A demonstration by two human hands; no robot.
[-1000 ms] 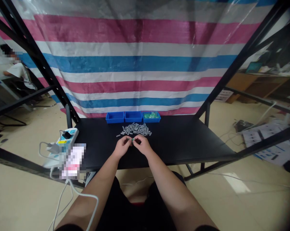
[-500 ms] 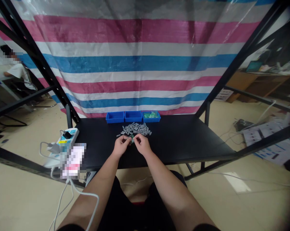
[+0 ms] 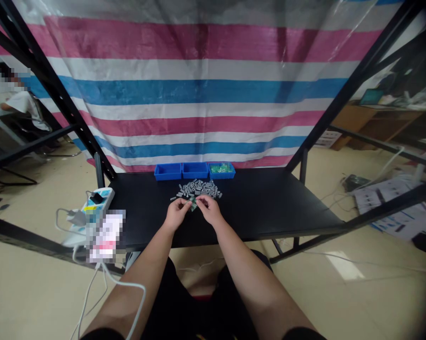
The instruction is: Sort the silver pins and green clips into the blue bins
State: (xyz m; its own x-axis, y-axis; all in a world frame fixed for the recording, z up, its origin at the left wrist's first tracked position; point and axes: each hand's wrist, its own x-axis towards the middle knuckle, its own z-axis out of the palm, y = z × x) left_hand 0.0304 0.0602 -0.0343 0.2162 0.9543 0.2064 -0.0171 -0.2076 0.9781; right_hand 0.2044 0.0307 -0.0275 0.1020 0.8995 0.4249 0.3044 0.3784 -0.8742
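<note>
Left hand (image 3: 177, 213) pinches a small green board (image 3: 193, 204) between thumb and fingers; right hand (image 3: 210, 208) has its thumb and fingertips drawn together at the board's right edge, and whether they grip it cannot be told. Quantity in hand: one board, tilted, green with paler patches, partly covered by the fingers, above the near-middle part of the black table (image 3: 262, 203). Just beyond the hands lies one pile of small grey parts (image 3: 199, 188), short and mostly elongated, too overlapped to count; one lies at its left end. Beyond the pile, three blue bins stand in a row: left bin (image 3: 168, 177), middle bin (image 3: 195, 174) and right bin (image 3: 222, 176), the last containing green pieces (image 3: 221, 167). At the table's left edge, one white power strip (image 3: 109, 194) carries a black plug (image 3: 96, 198) and a yellow label (image 3: 90, 208), its print too small to read.
</note>
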